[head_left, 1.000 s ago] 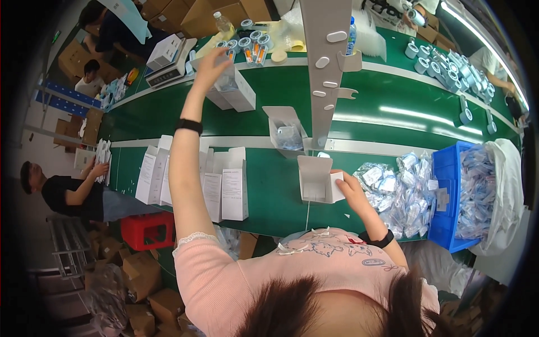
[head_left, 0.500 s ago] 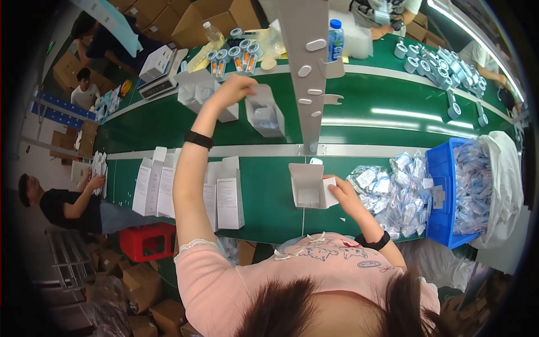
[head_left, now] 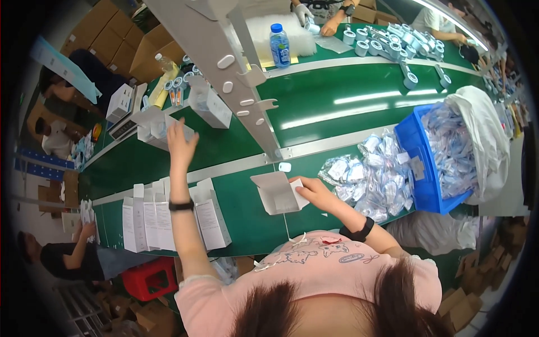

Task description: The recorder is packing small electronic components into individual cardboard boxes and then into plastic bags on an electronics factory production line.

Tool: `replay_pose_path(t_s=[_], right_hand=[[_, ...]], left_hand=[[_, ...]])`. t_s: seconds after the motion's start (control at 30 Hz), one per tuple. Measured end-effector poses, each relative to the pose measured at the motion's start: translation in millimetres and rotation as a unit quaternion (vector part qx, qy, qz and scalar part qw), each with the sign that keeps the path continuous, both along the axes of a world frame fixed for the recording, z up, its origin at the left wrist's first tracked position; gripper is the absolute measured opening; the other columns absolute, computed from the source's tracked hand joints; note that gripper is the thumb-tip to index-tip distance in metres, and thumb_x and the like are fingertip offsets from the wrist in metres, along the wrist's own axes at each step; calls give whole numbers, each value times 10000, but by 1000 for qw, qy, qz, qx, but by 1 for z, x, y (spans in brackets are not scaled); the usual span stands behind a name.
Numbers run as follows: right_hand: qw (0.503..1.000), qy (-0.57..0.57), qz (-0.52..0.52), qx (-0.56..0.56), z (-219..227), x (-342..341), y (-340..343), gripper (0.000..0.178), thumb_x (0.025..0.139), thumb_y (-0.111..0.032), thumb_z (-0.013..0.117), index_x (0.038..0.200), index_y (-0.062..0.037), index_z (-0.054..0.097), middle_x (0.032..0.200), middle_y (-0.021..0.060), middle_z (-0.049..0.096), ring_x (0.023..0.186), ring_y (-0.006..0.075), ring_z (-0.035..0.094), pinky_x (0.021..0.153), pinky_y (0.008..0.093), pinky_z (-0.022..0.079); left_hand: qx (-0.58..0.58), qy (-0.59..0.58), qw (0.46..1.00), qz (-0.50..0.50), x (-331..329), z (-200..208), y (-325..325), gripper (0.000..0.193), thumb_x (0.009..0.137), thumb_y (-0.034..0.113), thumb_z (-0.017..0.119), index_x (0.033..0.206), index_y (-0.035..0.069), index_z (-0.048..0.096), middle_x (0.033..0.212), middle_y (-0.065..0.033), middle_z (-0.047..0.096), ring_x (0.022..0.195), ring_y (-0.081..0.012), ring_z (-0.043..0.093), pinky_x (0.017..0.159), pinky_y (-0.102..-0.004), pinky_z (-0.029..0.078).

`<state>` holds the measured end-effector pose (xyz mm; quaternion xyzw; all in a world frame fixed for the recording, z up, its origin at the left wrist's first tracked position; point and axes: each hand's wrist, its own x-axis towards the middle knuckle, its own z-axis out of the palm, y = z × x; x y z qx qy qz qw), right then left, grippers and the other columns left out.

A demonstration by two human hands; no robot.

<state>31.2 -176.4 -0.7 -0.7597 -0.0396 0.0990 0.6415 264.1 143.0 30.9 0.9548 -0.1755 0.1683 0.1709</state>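
Note:
My left hand (head_left: 181, 147) reaches over the far green belt with its fingers spread and holds nothing. Beside it, at its left, an open white box (head_left: 147, 133) holds something in clear wrapping. A second open white box (head_left: 213, 110) stands on the belt just beyond the hand. My right hand (head_left: 318, 194) grips the side of an open white carton (head_left: 277, 197) on the near bench, with fingers and thumb closed on its flap. The carton's lid flap stands up and its inside looks bare. A small white piece (head_left: 284, 167) lies right behind it.
Several white cartons (head_left: 213, 220) stand upright at the near left. To the right lie bagged parts (head_left: 368, 182) and a full blue crate (head_left: 405, 147). A grey metal post (head_left: 238, 92) rises past the belt. Other people work across the belt and at the left.
The view has turned, so the bench appears tilted. My left hand has drawn back from the second box on the belt, and its fingers have spread. My right hand still grips the carton.

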Motion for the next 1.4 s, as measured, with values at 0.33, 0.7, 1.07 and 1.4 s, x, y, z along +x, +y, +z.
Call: replay_pose_path(t_s=[0.33, 0.7, 1.07, 1.4], right_hand=[[999, 14, -1, -52, 24, -12, 1, 290, 788, -167, 474, 1025, -22, 560, 585, 95, 527, 526, 139, 474, 525, 279, 388], [998, -20, -51, -18, 25, -38, -21, 287, 777, -130, 471, 1019, -10, 567, 604, 79, 556, 548, 108, 488, 542, 262, 401], [995, 44, -31, 83, 29, -37, -32, 296, 837, -157, 440, 1056, 2, 560, 858, 80, 609, 792, 101, 541, 709, 245, 433], [960, -102, -220, -139, 20, 120, -159, 312, 825, -282, 509, 1011, -40, 576, 691, 99, 615, 616, 167, 599, 552, 295, 457]], left_hand=[[125, 267, 931, 216, -216, -75, 14, 939, 576, 235, 762, 1344, 152, 228, 1411, -180, 116, 1286, -388, 119, 947, -615, 197], [-8, 226, 963, 149, -244, -89, -74, 956, 574, 157, 744, 1357, 184, 195, 1423, -137, 113, 1301, -344, 119, 935, -611, 214], [-458, 277, 827, -173, -255, -9, -137, 974, 536, 228, 799, 1325, 81, 247, 1366, -141, 226, 1239, -289, 280, 971, -410, 290], [-329, 232, 907, -121, -241, -11, -154, 968, 501, 216, 815, 1296, 74, 282, 1188, -116, 347, 1135, -268, 370, 928, -367, 345]])
